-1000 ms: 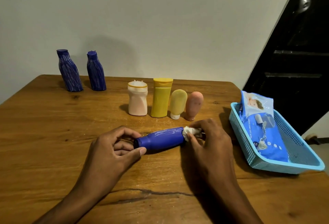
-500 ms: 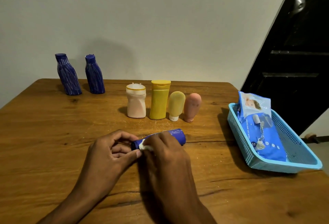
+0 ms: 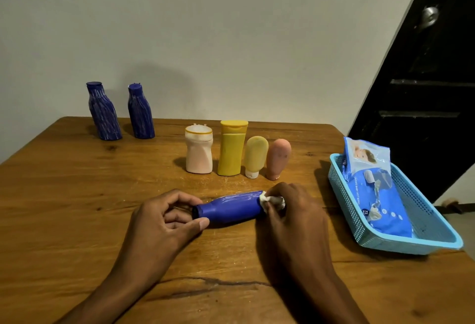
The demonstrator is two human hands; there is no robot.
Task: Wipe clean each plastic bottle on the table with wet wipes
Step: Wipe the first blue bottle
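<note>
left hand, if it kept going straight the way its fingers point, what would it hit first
The lying blue bottle: the left hand already grips its cap end, fingers pointing right along the table.

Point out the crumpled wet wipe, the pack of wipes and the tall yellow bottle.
crumpled wet wipe point(image 3: 273, 199), head view, on the white wad showing above the fingers.
pack of wipes point(image 3: 380, 202), head view, on its blue front.
tall yellow bottle point(image 3: 231, 154), head view, on its body.

The blue plastic wet-wipes pack point(image 3: 377, 190) in the light-blue perforated plastic basket point(image 3: 424, 242) reads "BABY WET WIPES" and "72"; brand word illegible.
</note>
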